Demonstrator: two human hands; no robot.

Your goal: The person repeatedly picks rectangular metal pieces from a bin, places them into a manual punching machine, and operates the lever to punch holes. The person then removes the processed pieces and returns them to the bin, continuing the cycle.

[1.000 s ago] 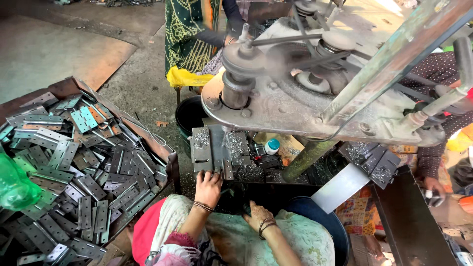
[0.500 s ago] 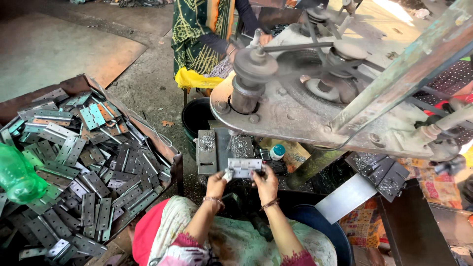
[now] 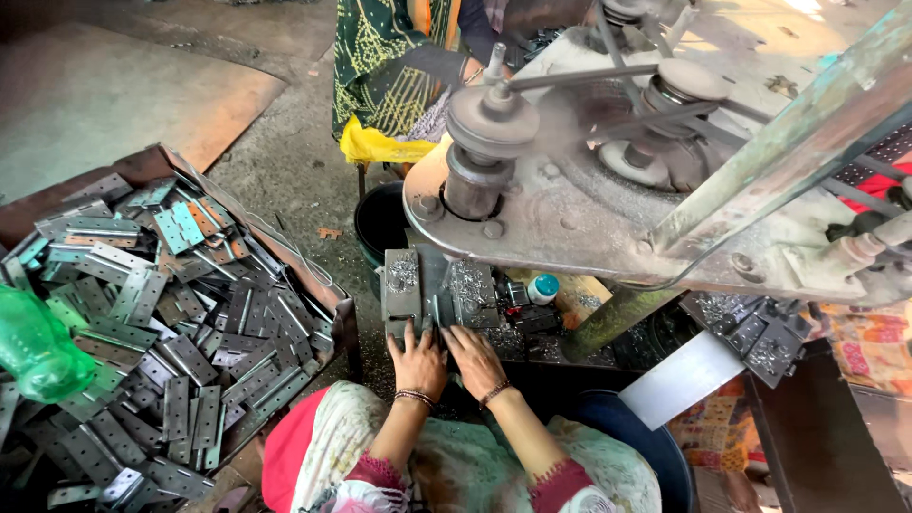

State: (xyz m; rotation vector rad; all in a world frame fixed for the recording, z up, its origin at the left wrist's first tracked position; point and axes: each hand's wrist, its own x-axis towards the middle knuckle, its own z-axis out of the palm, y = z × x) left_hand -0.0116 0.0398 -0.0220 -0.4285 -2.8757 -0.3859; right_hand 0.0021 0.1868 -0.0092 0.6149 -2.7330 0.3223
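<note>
My left hand [image 3: 416,359] and my right hand [image 3: 475,359] lie side by side against a metal fixture [image 3: 403,285] under a drill machine's round plate [image 3: 570,233]. The left hand's fingers are spread flat on the left block, which is covered in metal shavings. My right hand's fingertips reach into the dark gap between the left block and a second block [image 3: 470,290]. Whether a hinge plate is under the fingers is hidden. Both wrists wear bangles.
A big box of grey hinge plates [image 3: 190,332] stands at my left, with a green plastic bottle [image 3: 33,347] on it. Spinning pulleys [image 3: 492,123] sit on the machine above. A black bucket [image 3: 380,223], a seated person in green cloth [image 3: 389,66] and a blue tub [image 3: 617,427] are nearby.
Half a second ago both hands held a hinge plate in front of the fixture. Now they have moved forward against the blocks and the plate is out of sight.
</note>
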